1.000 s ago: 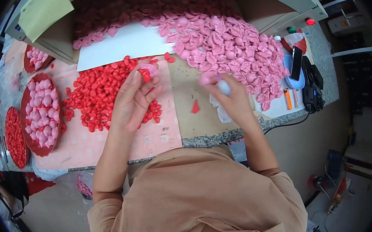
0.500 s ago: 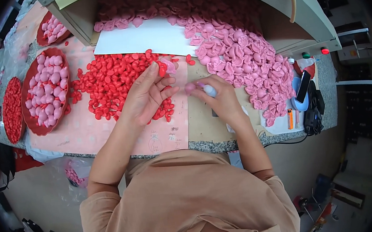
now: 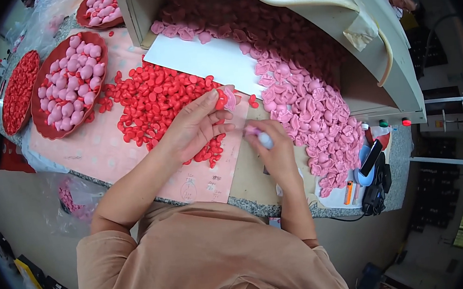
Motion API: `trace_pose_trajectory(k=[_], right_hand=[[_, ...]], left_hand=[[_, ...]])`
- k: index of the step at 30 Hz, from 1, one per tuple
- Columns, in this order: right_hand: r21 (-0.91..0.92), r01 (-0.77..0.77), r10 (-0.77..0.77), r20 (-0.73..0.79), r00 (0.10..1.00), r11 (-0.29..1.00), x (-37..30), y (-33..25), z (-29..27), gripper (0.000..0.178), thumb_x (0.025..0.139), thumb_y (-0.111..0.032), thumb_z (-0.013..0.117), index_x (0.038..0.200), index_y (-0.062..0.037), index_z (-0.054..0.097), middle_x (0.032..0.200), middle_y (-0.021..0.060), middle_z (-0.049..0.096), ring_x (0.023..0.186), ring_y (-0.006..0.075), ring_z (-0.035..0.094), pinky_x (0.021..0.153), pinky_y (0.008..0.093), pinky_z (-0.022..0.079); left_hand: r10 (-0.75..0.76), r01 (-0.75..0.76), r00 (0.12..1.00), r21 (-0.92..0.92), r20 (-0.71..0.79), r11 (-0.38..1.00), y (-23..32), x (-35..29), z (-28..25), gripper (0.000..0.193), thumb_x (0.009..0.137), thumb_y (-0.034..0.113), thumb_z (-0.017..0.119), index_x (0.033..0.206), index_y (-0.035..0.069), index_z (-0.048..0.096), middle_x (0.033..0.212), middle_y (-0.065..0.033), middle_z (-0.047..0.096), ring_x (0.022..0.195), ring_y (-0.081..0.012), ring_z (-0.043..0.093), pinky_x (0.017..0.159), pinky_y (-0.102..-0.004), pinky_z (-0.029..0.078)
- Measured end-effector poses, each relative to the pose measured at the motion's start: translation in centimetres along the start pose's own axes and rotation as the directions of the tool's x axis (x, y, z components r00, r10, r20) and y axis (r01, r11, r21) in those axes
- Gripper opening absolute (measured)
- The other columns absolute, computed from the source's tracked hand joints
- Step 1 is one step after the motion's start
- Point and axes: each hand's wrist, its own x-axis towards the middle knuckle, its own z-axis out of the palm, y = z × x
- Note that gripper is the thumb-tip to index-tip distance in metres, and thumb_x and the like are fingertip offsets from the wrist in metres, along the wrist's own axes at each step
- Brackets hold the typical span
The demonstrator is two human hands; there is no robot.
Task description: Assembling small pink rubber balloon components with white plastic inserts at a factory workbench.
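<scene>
My left hand (image 3: 193,127) lies on the near edge of a heap of small red pieces (image 3: 155,104), its fingertips pinching a small pink piece (image 3: 229,96). My right hand (image 3: 275,148) is closed around a small pale bluish-white tool (image 3: 264,139) just right of the left fingertips, with a pink piece at its thumb. A broad pile of pink shell-like pieces (image 3: 306,109) spreads to the right and behind. A white sheet (image 3: 206,60) lies behind the red heap.
A red tray (image 3: 54,130) of joined pink pieces and a second red tray of red pieces (image 3: 17,92) stand at the left. A beige machine housing with a hose (image 3: 365,31) overhangs the back. A phone (image 3: 371,158) and an orange lighter (image 3: 347,192) lie at the right. Another person sits at the far upper right.
The view has shifted, so the bench sits lower and further right in the picture. My right hand came left from the pink pile to meet my left hand's fingertips at the red heap.
</scene>
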Motion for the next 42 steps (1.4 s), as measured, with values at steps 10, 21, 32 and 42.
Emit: trace_pose_trajectory(k=[10,21,32,42], right_hand=[[0.43,0.088,-0.024,-0.151,0.988,0.898,2.6,-2.8,0.2,0.033,0.076,0.002,0.068,0.109,-0.001,0.062,0.107,0.0065,0.055,0.066,0.0056,0.049,0.063,0.0183,0.042],[0.318,0.124,-0.068,-0.183,0.981,0.94,2.3,-2.2,0.8,0.035,0.073,0.002,0.071,0.106,-0.0027,0.063,0.108,0.0078,0.057,0.065,0.0075,0.05,0.062,0.0205,0.044],[0.472,0.181,-0.096,-0.198,0.975,0.863,2.2,-1.6,1.1,0.036,0.074,0.001,0.07,0.109,-0.0027,0.062,0.104,0.0053,0.054,0.07,0.0067,0.05,0.062,0.0192,0.042],[0.678,-0.146,0.128,0.077,0.989,0.72,1.5,-1.3,0.8,0.037,0.077,-0.002,0.07,0.112,-0.0017,0.059,0.105,0.0018,0.053,0.073,0.0056,0.048,0.065,0.0191,0.042]], left_hand=[[0.019,-0.018,1.0,0.111,-0.004,0.994,-0.8,0.4,0.6,0.034,0.093,0.023,0.052,0.122,0.005,0.053,0.113,-0.0044,0.059,0.098,-0.0132,0.058,0.089,-0.0323,0.049],[-0.004,0.003,1.0,0.161,0.007,0.987,-1.3,0.2,0.6,0.035,0.092,0.022,0.054,0.123,0.006,0.053,0.112,-0.0037,0.058,0.099,-0.0115,0.056,0.091,-0.032,0.047],[0.041,-0.05,0.999,0.284,0.036,0.957,-1.1,0.0,0.5,0.031,0.092,0.017,0.055,0.12,0.004,0.054,0.112,-0.0038,0.059,0.101,-0.0105,0.056,0.091,-0.0294,0.047],[0.2,-0.25,0.968,0.541,0.151,0.803,-1.4,-0.3,1.2,0.029,0.084,0.005,0.064,0.112,0.002,0.058,0.109,-0.0033,0.053,0.101,-0.0109,0.054,0.088,-0.0267,0.046]])
